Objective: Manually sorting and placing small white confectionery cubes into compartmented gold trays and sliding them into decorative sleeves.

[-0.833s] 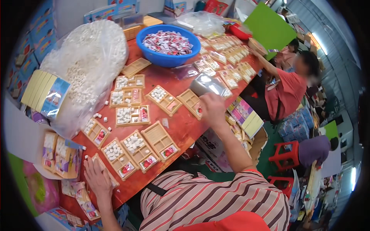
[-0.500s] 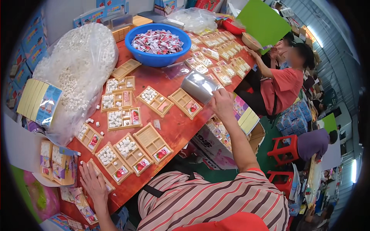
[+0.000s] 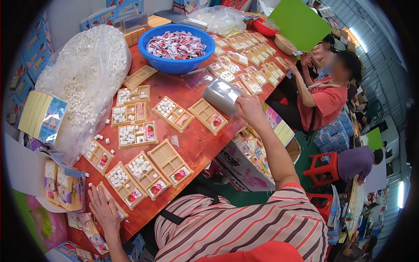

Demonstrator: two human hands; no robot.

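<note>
My right hand [image 3: 248,107] is closed at the near right end of a stack of clear plastic covers [image 3: 220,95], its fingers gripping the edge. How many covers it has hold of cannot be made out. My left hand [image 3: 104,210] lies with fingers stretched at the table's near left edge, against a tan compartment tray [image 3: 114,200] that it partly hides. Just beyond it stand trays of white cubes and strawberry-printed sachets, such as one tray [image 3: 126,185]. A tray with a sachet and bare compartments [image 3: 207,115] sits beside the covers.
A large plastic bag of white cubes [image 3: 87,70] fills the table's left side. At the back stands a blue basin [image 3: 146,54] of sachets. Filled trays [image 3: 251,83] line the far right, where a co-worker [image 3: 325,102] sits. A carton [image 3: 235,168] stands below the table edge.
My right hand stays at the stack of covers, and my left hand has hardly moved. The co-worker's hands have risen from the table. The whole view has shifted slightly.
</note>
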